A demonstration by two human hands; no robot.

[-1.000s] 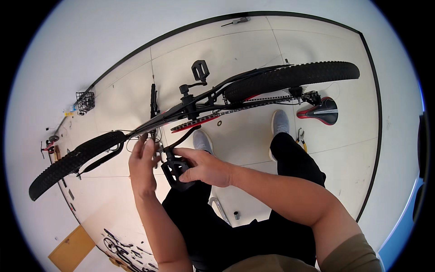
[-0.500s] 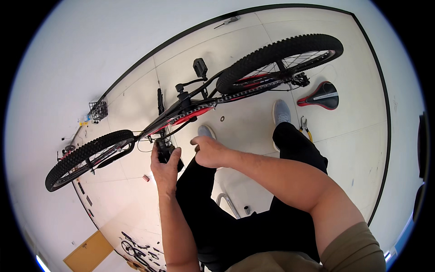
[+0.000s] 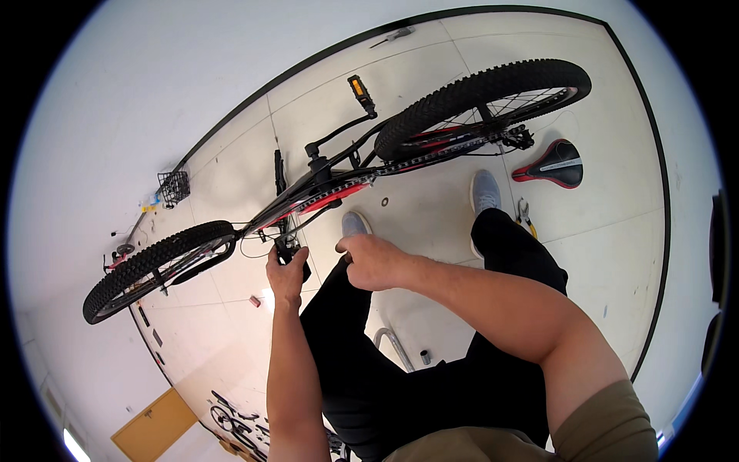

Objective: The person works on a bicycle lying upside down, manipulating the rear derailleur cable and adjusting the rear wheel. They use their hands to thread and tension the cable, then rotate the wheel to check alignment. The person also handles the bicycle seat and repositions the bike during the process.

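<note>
A black and red bicycle [image 3: 323, 189] stands upside down on the floor with its wheels up. At its near side, my left hand [image 3: 286, 279] has thumb and fingers around a black pedal [image 3: 294, 254] at the end of the crank. My right hand [image 3: 375, 262] is closed, just right of the left one above my knee; whatever its fingers may hold is hidden. Beyond the frame the other pedal [image 3: 359, 89] shows an orange reflector. The rear wheel [image 3: 485, 108] lies to the right and the front wheel [image 3: 158, 269] to the left.
A black and red saddle [image 3: 553, 165] and yellow-handled pliers [image 3: 526, 215] lie at right. Between my legs are a bent metal tube [image 3: 394, 346] and a small dark cylinder [image 3: 425, 357]. A wire basket [image 3: 174, 187] sits far left, a small red block [image 3: 255, 301] nearer.
The crank has turned: the far pedal has swung up and right, now showing its orange reflector. My left hand has stayed at the near pedal. The whole view has shifted slightly.
</note>
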